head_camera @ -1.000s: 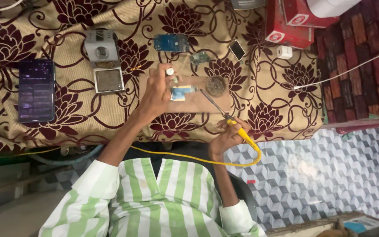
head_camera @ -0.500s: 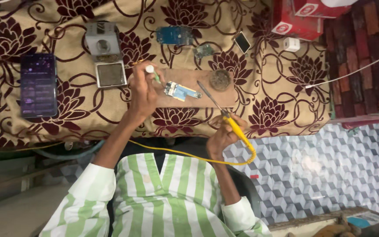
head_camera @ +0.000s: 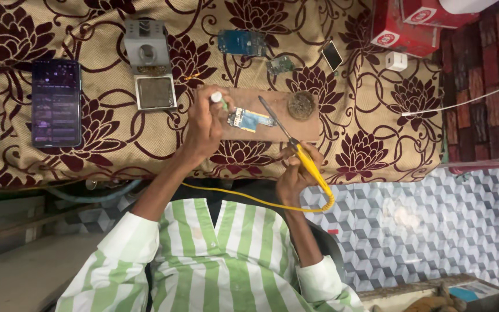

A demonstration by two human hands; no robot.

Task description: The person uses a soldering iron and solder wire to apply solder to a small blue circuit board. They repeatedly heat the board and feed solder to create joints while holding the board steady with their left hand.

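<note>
One view only — a head-worn camera looks almost straight down from above the person's chest onto the wooden board [head_camera: 272, 118] on the cloth-covered worktop [head_camera: 99, 144], fairly close, with tiled floor showing right of the board.

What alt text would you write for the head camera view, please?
A person's right hand holds a yellow-handled soldering iron over a small circuit board on a wooden block, while the left hand holds a small white-tipped tool beside it.
</note>
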